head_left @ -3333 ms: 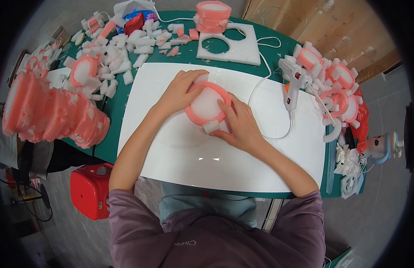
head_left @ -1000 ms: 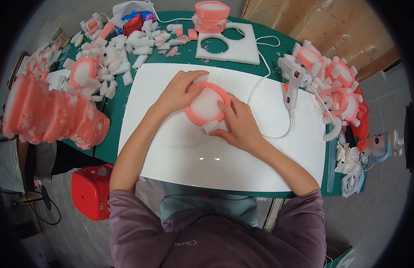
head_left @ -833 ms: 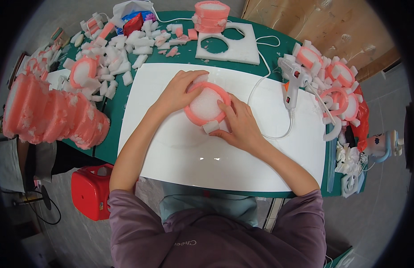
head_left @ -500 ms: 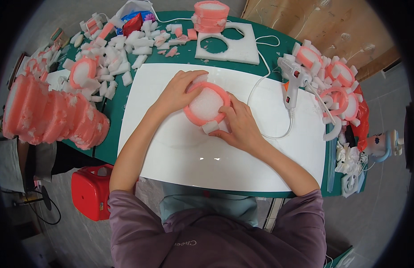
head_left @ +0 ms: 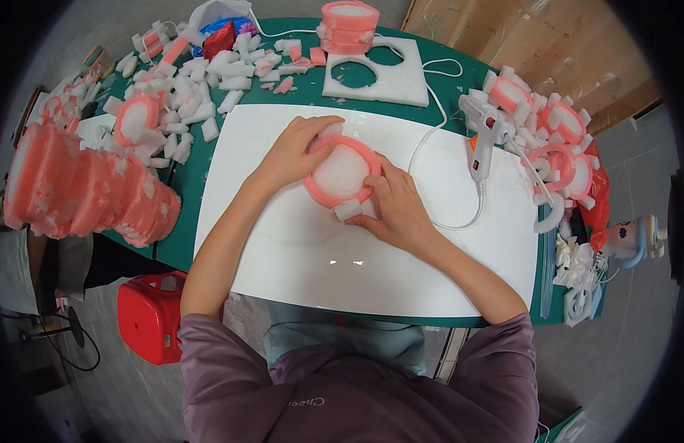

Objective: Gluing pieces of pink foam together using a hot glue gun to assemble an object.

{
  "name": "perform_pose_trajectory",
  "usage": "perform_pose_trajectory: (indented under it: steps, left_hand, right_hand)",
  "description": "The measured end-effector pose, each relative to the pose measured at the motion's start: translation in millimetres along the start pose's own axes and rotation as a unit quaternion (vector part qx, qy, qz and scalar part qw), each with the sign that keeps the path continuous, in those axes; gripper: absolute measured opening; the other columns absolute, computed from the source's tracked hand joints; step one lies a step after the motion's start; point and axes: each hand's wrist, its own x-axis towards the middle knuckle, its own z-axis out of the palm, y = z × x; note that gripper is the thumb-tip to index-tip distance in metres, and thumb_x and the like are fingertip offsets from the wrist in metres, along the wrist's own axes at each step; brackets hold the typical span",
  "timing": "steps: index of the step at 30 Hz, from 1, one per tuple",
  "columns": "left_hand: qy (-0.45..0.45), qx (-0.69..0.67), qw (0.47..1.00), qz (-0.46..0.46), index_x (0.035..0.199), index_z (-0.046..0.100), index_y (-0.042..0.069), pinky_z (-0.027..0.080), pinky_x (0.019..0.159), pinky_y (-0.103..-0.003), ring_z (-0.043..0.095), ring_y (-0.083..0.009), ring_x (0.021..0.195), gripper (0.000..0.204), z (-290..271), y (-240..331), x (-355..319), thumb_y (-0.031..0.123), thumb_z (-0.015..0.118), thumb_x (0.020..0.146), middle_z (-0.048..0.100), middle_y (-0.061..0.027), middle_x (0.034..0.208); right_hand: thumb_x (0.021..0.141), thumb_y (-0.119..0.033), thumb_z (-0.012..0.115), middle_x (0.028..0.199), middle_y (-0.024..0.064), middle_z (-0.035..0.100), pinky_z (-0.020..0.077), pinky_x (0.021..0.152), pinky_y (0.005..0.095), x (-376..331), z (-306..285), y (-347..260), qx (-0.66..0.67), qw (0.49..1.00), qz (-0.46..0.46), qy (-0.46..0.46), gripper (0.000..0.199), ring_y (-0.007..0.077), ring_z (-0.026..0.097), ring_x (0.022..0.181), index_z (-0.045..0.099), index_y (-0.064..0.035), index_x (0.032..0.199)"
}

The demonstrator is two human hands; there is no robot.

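Note:
Between my hands is a round foam piece [head_left: 340, 171] with a pink rim and a white centre, over the white board. My left hand [head_left: 301, 148] grips its upper left edge, the thumb lying on the pink rim and the fingers around a white foam block at the top. My right hand [head_left: 395, 198] holds the right side, with the thumb low by a small white foam block [head_left: 348, 210] on the lower rim. The underside of the piece is hidden. To the right, a white glue gun [head_left: 486, 133] lies with its cord curling over the board.
White board [head_left: 283, 273] covers the middle of the green table [head_left: 181, 221]. Stacked pink foam rings [head_left: 91, 184] stand at the left, beside loose white foam pieces [head_left: 201, 88]. A foam sheet with round holes [head_left: 408, 81] lies at the back. Finished-looking foam rounds [head_left: 563, 122] crowd the right edge.

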Motion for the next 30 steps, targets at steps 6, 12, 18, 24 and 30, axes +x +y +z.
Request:
perform_pose_trajectory:
  steps: [6, 12, 18, 24, 30]
  left_hand:
    - [0.002, 0.021, 1.000, 0.018, 0.118, 0.056, 0.010, 0.045, 0.084, -0.032, 0.054, -0.0240, 0.095, 0.036, 0.3, -1.5, -0.6, 0.017, 0.055, 0.083, 0.057, -0.0131, 0.107]
    - [0.009, 0.003, 1.000, 0.008, 0.117, 0.057, 0.009, 0.043, 0.083, -0.033, 0.051, -0.0247, 0.091, 0.040, 1.0, -0.8, -0.2, 0.016, 0.058, 0.078, 0.060, -0.0095, 0.109]
    - [0.010, 0.004, 1.000, 0.014, 0.118, 0.056, 0.009, 0.043, 0.082, -0.033, 0.050, -0.0248, 0.091, 0.040, 1.9, -3.0, 0.1, 0.016, 0.058, 0.078, 0.060, -0.0103, 0.107]
    - [0.010, -0.002, 1.000, 0.012, 0.117, 0.056, 0.008, 0.042, 0.082, -0.033, 0.050, -0.0251, 0.092, 0.040, 0.5, 0.3, -0.4, 0.016, 0.057, 0.078, 0.060, -0.0114, 0.104]
    - [0.005, -0.004, 1.000, 0.009, 0.117, 0.056, 0.009, 0.043, 0.083, -0.033, 0.050, -0.0252, 0.093, 0.040, 1.1, -2.2, -0.2, 0.016, 0.058, 0.078, 0.060, -0.0113, 0.105]
  right_hand:
    - [0.065, -0.032, 0.078, 0.127, 0.0281, 0.034, 0.0354, 0.093, 0.0454, 0.5, -0.7, -0.2, 0.002, 1.000, -0.001, -0.002, 0.060, 0.0440, 0.040, 0.111, 0.047, -0.0035, 0.107]
    - [0.065, -0.033, 0.078, 0.127, 0.0281, 0.035, 0.0352, 0.093, 0.0457, 0.6, -0.4, 0.6, 0.008, 1.000, -0.004, 0.000, 0.060, 0.0442, 0.040, 0.112, 0.047, -0.0040, 0.108]
    - [0.058, -0.028, 0.083, 0.131, 0.0232, 0.035, 0.0352, 0.094, 0.0440, -0.1, 1.1, 0.6, -0.004, 1.000, 0.006, 0.001, 0.066, 0.0403, 0.040, 0.115, 0.044, -0.0085, 0.108]
    - [0.065, -0.033, 0.078, 0.127, 0.0273, 0.034, 0.0354, 0.093, 0.0453, 0.4, -0.8, 1.0, 0.004, 1.000, 0.002, -0.006, 0.061, 0.0439, 0.040, 0.111, 0.047, -0.0039, 0.109]
    - [0.065, -0.033, 0.078, 0.128, 0.0267, 0.035, 0.0355, 0.093, 0.0451, 0.7, -1.2, 0.5, 0.003, 1.000, 0.002, -0.007, 0.061, 0.0434, 0.040, 0.111, 0.047, -0.0035, 0.109]
